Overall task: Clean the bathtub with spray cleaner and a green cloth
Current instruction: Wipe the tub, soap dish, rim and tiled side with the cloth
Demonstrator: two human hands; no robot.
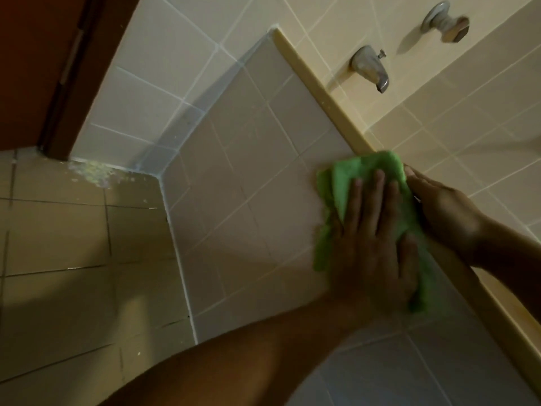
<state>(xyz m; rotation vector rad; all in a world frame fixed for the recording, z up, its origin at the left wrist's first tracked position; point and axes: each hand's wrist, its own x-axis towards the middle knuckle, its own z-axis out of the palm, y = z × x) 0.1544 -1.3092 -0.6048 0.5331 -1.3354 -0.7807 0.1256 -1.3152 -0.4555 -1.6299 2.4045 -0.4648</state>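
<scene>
The green cloth (pixel 345 183) lies crumpled against the tiled outer side of the bathtub (pixel 251 159), just under the tan rim (pixel 319 89). My left hand (pixel 371 244) presses flat on the cloth, fingers stretched upward and thumb tucked round its right edge. My right hand (pixel 445 206) comes in from the right and rests on the rim, touching the cloth's upper right corner. Its fingers are hidden behind the cloth and rim. No spray bottle is in view.
A metal spout (pixel 370 67) and a tap handle (pixel 445 22) stick out of the cream tiled wall above the tub. Tan floor tiles (pixel 58 235) lie at the left, with pale flecks in the corner (pixel 93 174). A dark door frame (pixel 67 77) stands at the upper left.
</scene>
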